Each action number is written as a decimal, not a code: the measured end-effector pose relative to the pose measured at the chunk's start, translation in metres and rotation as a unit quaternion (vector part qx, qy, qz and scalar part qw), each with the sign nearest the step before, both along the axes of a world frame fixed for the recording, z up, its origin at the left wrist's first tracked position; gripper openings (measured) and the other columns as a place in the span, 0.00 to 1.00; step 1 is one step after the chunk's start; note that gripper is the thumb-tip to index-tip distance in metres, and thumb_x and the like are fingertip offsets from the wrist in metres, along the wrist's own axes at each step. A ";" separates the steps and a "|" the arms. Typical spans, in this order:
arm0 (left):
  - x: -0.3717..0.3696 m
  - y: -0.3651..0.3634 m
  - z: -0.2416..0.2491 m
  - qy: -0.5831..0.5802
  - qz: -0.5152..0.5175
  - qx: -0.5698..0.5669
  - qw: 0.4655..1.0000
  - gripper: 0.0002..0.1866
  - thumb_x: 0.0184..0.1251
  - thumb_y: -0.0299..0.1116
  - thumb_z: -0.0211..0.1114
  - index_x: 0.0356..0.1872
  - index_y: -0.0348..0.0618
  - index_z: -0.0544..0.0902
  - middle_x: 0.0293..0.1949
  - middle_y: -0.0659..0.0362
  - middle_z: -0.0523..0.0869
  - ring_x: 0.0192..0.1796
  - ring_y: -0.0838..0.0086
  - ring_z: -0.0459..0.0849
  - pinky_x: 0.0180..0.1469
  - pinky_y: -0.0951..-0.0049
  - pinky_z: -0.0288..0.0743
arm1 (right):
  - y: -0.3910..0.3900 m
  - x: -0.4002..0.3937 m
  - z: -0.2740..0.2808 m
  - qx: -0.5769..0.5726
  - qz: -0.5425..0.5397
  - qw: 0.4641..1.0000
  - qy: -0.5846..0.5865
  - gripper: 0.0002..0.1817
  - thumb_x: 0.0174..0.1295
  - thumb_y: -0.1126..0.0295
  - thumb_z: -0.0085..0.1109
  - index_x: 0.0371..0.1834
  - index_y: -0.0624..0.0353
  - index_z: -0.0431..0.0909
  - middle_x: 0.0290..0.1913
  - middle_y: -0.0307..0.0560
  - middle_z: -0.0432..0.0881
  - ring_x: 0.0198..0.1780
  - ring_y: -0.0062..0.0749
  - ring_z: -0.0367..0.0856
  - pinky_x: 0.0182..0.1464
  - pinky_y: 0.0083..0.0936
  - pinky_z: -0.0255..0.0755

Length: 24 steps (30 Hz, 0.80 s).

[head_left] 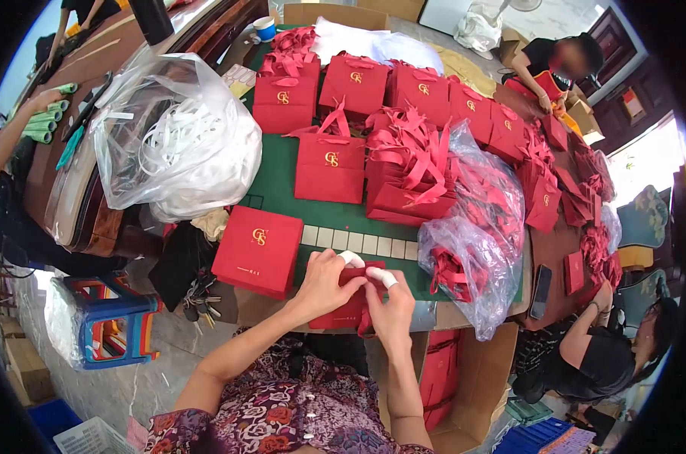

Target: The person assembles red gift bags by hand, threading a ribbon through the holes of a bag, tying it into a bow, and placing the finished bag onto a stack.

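Your left hand [324, 284] and right hand [388, 306] both gripped a flat red bag [348, 310] at the table's [282, 185] near edge, just right of the red box [258, 250]. You appeared to be partway through fitting its ribbon; the next move likely called for fine fingertip work.
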<state>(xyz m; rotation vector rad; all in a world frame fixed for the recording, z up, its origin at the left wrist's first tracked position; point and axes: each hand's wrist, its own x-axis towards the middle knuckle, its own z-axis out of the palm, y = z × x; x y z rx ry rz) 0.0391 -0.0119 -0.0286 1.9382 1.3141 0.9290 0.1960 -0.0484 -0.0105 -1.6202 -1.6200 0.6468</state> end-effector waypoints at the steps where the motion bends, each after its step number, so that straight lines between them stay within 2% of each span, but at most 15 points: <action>1: 0.000 0.000 0.000 -0.004 0.005 0.002 1.000 0.13 0.57 0.37 0.72 0.42 0.45 0.85 0.32 0.59 0.86 0.40 0.64 0.79 0.48 0.63 0.65 | 0.000 0.002 0.009 0.011 0.003 1.000 0.023 0.10 0.60 0.77 0.65 0.46 0.59 0.84 0.42 0.50 0.83 0.43 0.41 0.84 0.45 0.31 0.77; 3: 0.000 0.000 -0.002 -0.005 0.002 -0.008 1.000 0.14 0.56 0.38 0.73 0.42 0.45 0.85 0.32 0.59 0.86 0.40 0.64 0.79 0.48 0.63 0.65 | 0.001 0.013 0.015 0.026 0.010 0.998 0.048 0.13 0.59 0.77 0.66 0.48 0.58 0.83 0.44 0.51 0.82 0.43 0.44 0.83 0.46 0.31 0.76; 7: 0.007 -0.007 0.001 0.028 -0.008 -0.018 0.999 0.12 0.54 0.37 0.75 0.38 0.48 0.86 0.33 0.62 0.86 0.40 0.66 0.78 0.49 0.65 0.65 | 0.011 0.027 0.017 0.036 0.014 0.999 0.027 0.08 0.60 0.76 0.66 0.42 0.60 0.85 0.42 0.51 0.82 0.44 0.45 0.81 0.46 0.32 0.75; 8: 0.009 -0.010 0.001 0.028 -0.008 -0.017 0.999 0.12 0.54 0.37 0.75 0.38 0.48 0.86 0.33 0.62 0.86 0.40 0.66 0.78 0.49 0.65 0.65 | 0.016 0.029 0.014 0.041 0.058 0.997 0.000 0.06 0.61 0.74 0.65 0.40 0.60 0.85 0.42 0.51 0.82 0.45 0.45 0.81 0.47 0.33 0.74; 9: 0.011 -0.012 0.000 0.031 -0.010 0.025 0.999 0.12 0.52 0.36 0.76 0.37 0.48 0.87 0.32 0.62 0.86 0.39 0.66 0.78 0.49 0.65 0.65 | 0.020 0.031 0.012 0.046 0.102 0.993 -0.028 0.05 0.62 0.72 0.65 0.39 0.60 0.86 0.42 0.51 0.81 0.46 0.45 0.80 0.49 0.35 0.74; 10: 0.012 -0.015 -0.001 0.034 -0.011 0.067 0.997 0.11 0.51 0.35 0.76 0.36 0.48 0.87 0.32 0.63 0.86 0.38 0.67 0.78 0.48 0.64 0.65 | 0.022 0.033 0.012 0.047 0.102 0.993 -0.028 0.05 0.62 0.72 0.65 0.39 0.60 0.86 0.42 0.51 0.81 0.46 0.45 0.80 0.49 0.35 0.74; 12: 0.011 -0.019 -0.003 0.024 -0.006 0.108 0.994 0.11 0.49 0.33 0.76 0.35 0.49 0.86 0.32 0.63 0.86 0.37 0.67 0.77 0.47 0.64 0.65 | 0.025 0.036 0.011 -0.042 0.136 0.990 -0.014 0.07 0.64 0.69 0.63 0.38 0.60 0.86 0.42 0.50 0.82 0.48 0.46 0.78 0.50 0.36 0.72; 14: 0.009 -0.022 -0.001 0.057 -0.014 0.180 0.982 0.10 0.51 0.32 0.73 0.36 0.47 0.86 0.31 0.63 0.84 0.39 0.68 0.77 0.47 0.65 0.65 | 0.028 0.041 0.007 -0.048 0.158 0.986 -0.018 0.08 0.64 0.68 0.64 0.39 0.60 0.86 0.42 0.49 0.82 0.48 0.44 0.79 0.52 0.34 0.72; 19: 0.005 -0.028 -0.005 0.082 -0.051 0.250 0.963 0.07 0.54 0.31 0.69 0.35 0.46 0.86 0.32 0.64 0.83 0.39 0.71 0.77 0.47 0.66 0.66 | 0.035 0.056 0.004 -0.075 0.245 0.965 -0.045 0.08 0.62 0.67 0.65 0.41 0.58 0.87 0.42 0.47 0.82 0.48 0.42 0.79 0.51 0.31 0.73; 21: 0.005 -0.027 -0.003 0.079 -0.064 0.265 0.959 0.07 0.55 0.31 0.68 0.35 0.45 0.86 0.33 0.64 0.83 0.39 0.71 0.77 0.47 0.66 0.66 | 0.044 0.061 0.004 -0.174 0.321 0.922 0.127 0.09 0.61 0.69 0.65 0.41 0.59 0.88 0.40 0.43 0.82 0.46 0.32 0.81 0.51 0.26 0.72; 22: 0.005 -0.025 0.001 0.075 -0.069 0.270 0.957 0.08 0.53 0.31 0.71 0.35 0.46 0.86 0.33 0.64 0.84 0.38 0.70 0.77 0.47 0.65 0.66 | 0.046 0.061 0.000 -0.174 0.317 0.924 0.127 0.09 0.61 0.69 0.65 0.41 0.59 0.88 0.40 0.43 0.82 0.46 0.32 0.81 0.51 0.26 0.72; 24: 0.004 -0.020 0.006 0.069 -0.074 0.277 0.956 0.10 0.50 0.31 0.74 0.35 0.46 0.86 0.33 0.65 0.84 0.37 0.68 0.78 0.46 0.64 0.67 | 0.049 0.059 -0.011 -0.225 0.281 0.913 0.194 0.08 0.59 0.71 0.64 0.39 0.62 0.87 0.38 0.40 0.81 0.43 0.23 0.80 0.50 0.22 0.72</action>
